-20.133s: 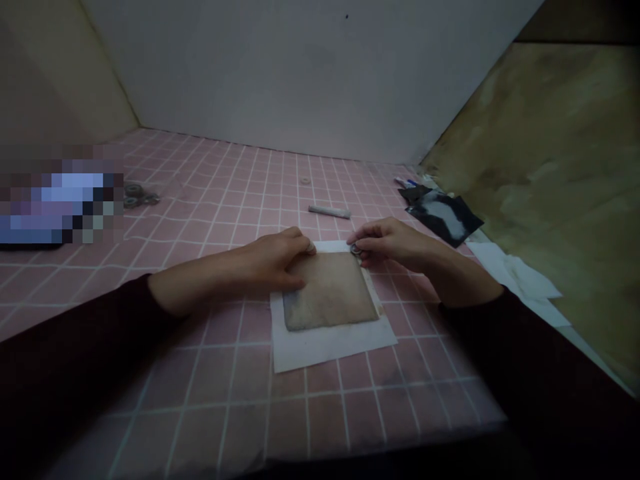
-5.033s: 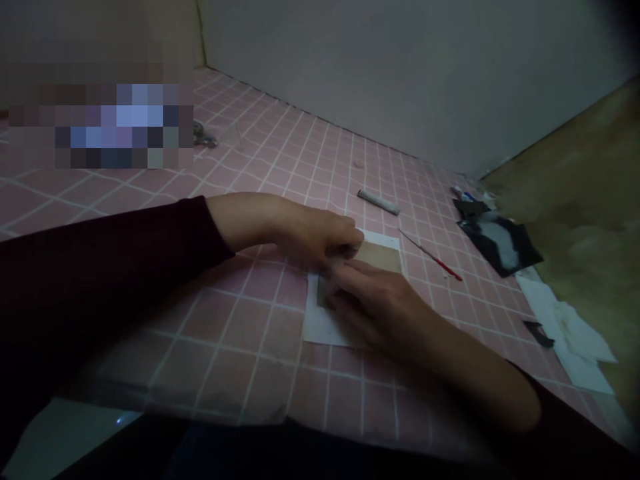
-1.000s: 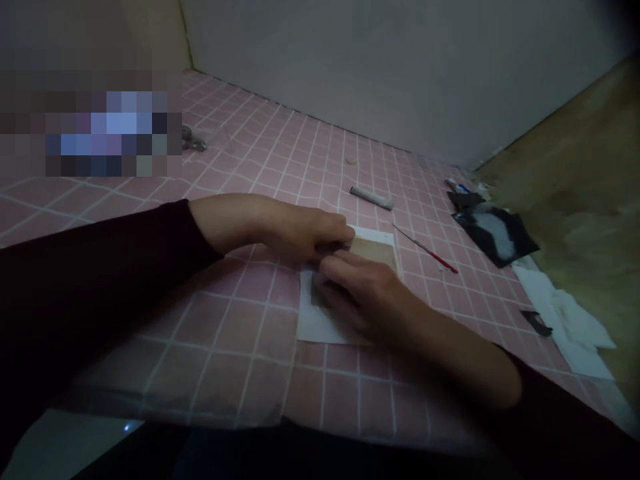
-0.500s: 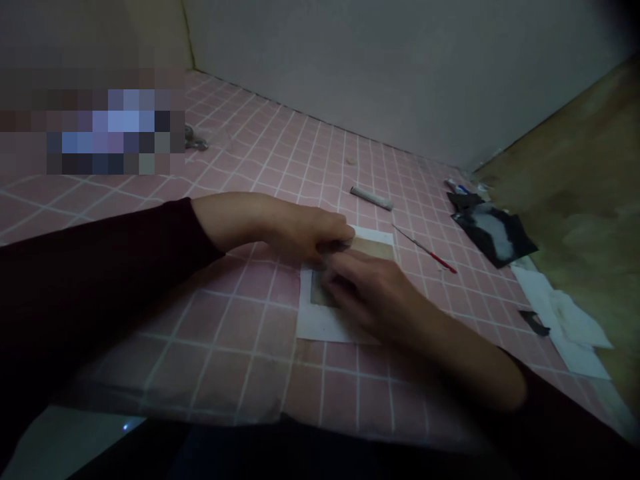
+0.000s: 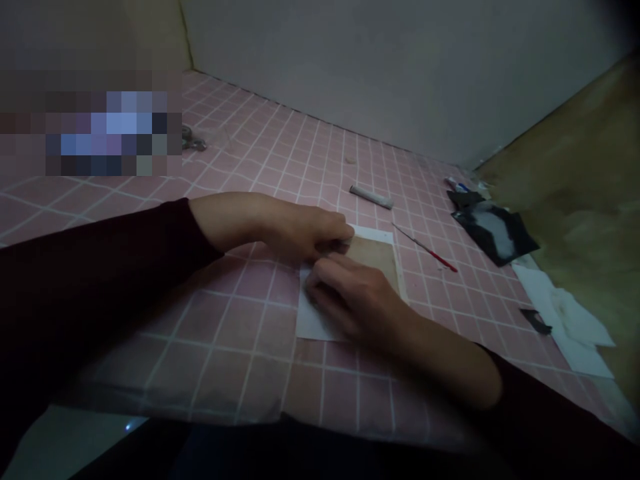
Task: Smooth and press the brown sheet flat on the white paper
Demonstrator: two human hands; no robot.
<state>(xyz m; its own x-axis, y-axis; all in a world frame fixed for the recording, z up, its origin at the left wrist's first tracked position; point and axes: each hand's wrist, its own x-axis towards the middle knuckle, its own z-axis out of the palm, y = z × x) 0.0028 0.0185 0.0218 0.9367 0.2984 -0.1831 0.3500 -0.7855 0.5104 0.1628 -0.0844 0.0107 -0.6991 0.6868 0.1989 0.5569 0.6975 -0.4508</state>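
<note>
Pink cloth (image 5: pixel 230 333) with white grid lines covered the work surface, running back to a grey wall (image 5: pixel 325 67); a mottled brown panel (image 5: pixel 590 160) rose at right. Light dim.

Head view: a beige square piece (image 5: pixel 380 257) lay flat on a white sheet (image 5: pixel 313 323), in front of the person, its near left part covered by the hands. Left hand (image 5: pixel 307 230) came in over the left side of both, fingers curled under; could not tell whether it gripped anything. Right hand (image 5: pixel 357 293) crossed the piece from the right, just nearer the body, fingers bent, tips bunched near the left edge; any object between them was hidden.

Beyond the sheet, a grey tube (image 5: pixel 371 197) lay on its side, with a small pale disc (image 5: pixel 351 160) farther back. Right of the sheet, a slender red-handled tool (image 5: pixel 425 248) rested at a slant. Farther right: a black sheet (image 5: pixel 500 233) with a whitish patch, white papers (image 5: pixel 585 323), and a dark curved scrap (image 5: pixel 537 321) beside them. Metallic items (image 5: pixel 193 139) sat far left, beside a pixelated area.
</note>
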